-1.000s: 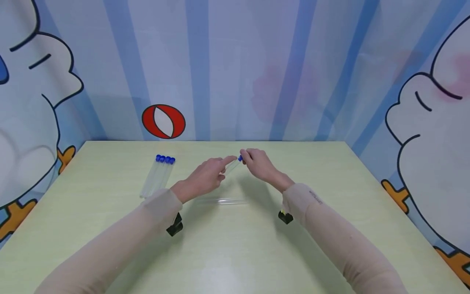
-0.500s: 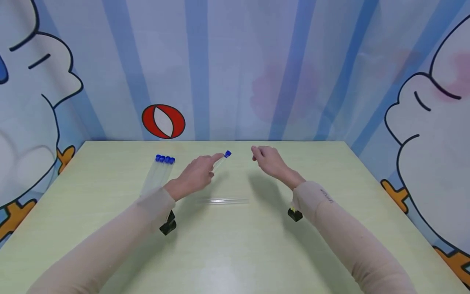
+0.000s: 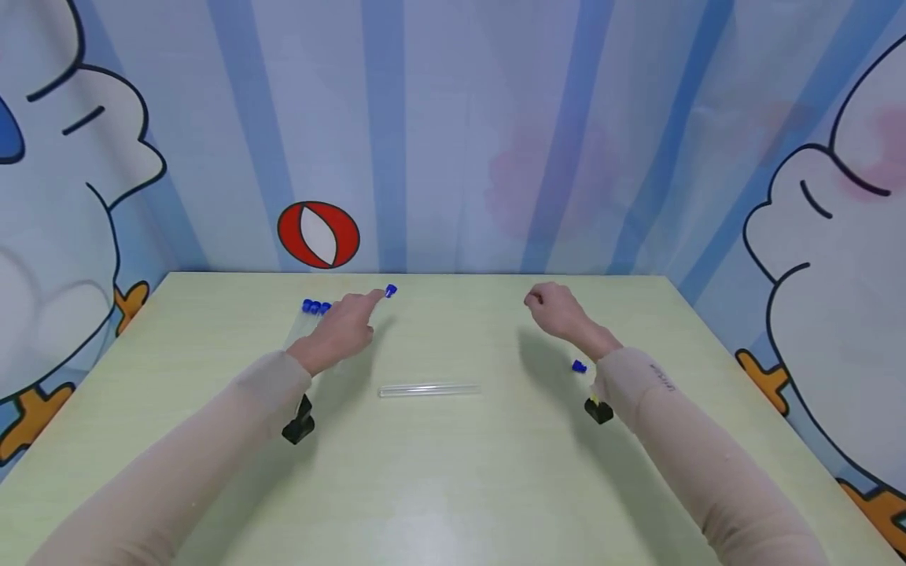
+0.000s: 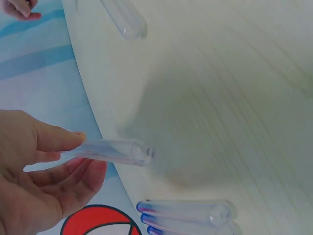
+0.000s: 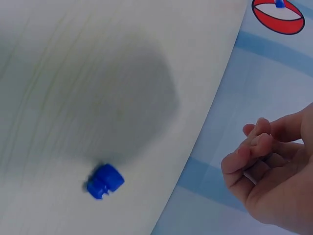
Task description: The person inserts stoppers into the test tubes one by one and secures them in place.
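Note:
My left hand (image 3: pixel 341 330) pinches a clear test tube (image 4: pixel 115 151) between thumb and fingers, its blue cap (image 3: pixel 391 291) showing past the forefinger in the head view. It hovers above the table, just right of a row of capped test tubes (image 4: pixel 183 211) that it partly hides. My right hand (image 3: pixel 559 310) is raised over the right side of the table, fingers loosely curled and holding nothing. On the table below it lies a loose blue cap (image 5: pixel 105 181). An uncapped clear tube (image 3: pixel 429 390) lies crosswise in the middle of the table.
The pale wooden table (image 3: pixel 439 487) ends at the back against a blue striped curtain (image 3: pixel 467 141). Printed cartoon figures and a red and white ball (image 3: pixel 318 234) decorate the backdrop.
My right hand has let go of the capped end and drawn away to the right. My left hand has carried the test tube left, towards the row. The loose cap has come into view.

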`<state>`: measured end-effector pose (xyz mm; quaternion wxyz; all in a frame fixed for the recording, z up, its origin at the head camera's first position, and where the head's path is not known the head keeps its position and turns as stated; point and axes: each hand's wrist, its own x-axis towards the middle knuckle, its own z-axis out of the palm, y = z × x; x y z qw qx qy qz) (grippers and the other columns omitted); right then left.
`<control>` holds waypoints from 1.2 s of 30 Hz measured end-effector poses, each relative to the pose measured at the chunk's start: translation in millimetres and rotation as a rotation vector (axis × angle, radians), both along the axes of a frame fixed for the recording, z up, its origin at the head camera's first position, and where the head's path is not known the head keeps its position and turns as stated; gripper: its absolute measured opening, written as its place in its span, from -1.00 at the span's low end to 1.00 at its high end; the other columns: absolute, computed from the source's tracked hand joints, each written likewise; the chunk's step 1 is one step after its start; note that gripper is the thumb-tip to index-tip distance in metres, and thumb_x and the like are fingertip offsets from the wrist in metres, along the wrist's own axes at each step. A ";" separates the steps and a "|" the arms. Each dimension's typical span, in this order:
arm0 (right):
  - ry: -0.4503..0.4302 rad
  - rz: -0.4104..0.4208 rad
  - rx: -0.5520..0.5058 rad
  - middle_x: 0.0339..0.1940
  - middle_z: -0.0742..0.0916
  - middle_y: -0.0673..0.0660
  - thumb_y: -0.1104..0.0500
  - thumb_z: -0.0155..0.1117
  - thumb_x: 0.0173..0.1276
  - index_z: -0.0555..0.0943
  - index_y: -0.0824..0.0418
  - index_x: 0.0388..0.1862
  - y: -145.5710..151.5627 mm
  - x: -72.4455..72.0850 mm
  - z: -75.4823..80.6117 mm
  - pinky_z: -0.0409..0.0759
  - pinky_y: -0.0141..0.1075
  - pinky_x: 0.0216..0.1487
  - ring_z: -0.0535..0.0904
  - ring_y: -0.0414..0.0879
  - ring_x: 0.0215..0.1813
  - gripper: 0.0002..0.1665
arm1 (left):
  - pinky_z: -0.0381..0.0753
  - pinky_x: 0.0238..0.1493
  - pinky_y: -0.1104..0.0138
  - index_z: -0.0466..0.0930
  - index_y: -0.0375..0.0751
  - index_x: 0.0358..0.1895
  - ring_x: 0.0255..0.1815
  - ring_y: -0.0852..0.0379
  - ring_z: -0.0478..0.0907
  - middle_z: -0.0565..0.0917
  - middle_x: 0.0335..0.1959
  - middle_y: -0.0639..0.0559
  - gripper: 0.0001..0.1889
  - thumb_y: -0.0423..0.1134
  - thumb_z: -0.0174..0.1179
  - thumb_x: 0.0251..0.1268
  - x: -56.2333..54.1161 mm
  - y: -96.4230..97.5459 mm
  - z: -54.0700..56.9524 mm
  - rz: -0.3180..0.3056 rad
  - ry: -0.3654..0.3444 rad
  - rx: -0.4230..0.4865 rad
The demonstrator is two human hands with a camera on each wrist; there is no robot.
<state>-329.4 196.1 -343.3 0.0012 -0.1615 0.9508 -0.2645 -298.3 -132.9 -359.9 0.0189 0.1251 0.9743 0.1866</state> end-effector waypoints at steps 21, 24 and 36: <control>-0.524 -0.046 0.355 -0.70 0.42 0.02 0.15 0.28 0.32 0.52 0.22 -0.45 50.4 8.1 11.8 0.21 -0.37 -0.61 0.14 -0.18 -0.67 -0.80 | 0.50 -0.27 0.26 0.42 -0.49 0.10 -0.32 -0.05 0.49 0.56 -0.30 -0.24 -0.71 -0.43 -0.08 0.39 -10.8 -35.8 -10.6 0.086 -0.108 -0.178; -0.570 -0.066 0.402 -0.70 0.40 0.01 0.16 0.33 0.27 0.50 0.18 -0.46 50.8 12.4 11.4 0.22 -0.37 -0.59 0.12 -0.19 -0.66 -0.80 | 0.57 -0.15 0.18 0.41 -0.47 0.14 -0.24 -0.08 0.49 0.58 -0.19 -0.29 -0.69 -0.42 -0.09 0.42 -10.5 -35.4 -11.8 0.096 -0.115 -0.185; -0.579 -0.081 0.384 -0.53 0.51 0.09 0.33 0.25 0.26 0.37 0.26 -0.23 50.1 18.2 5.9 0.23 -0.37 -0.52 0.22 -0.15 -0.59 -0.78 | 0.52 0.15 0.02 0.36 -0.48 0.20 -0.05 -0.14 0.47 0.54 0.07 -0.39 -0.64 -0.43 -0.21 0.42 -4.9 -33.7 -14.7 0.090 -0.154 -0.187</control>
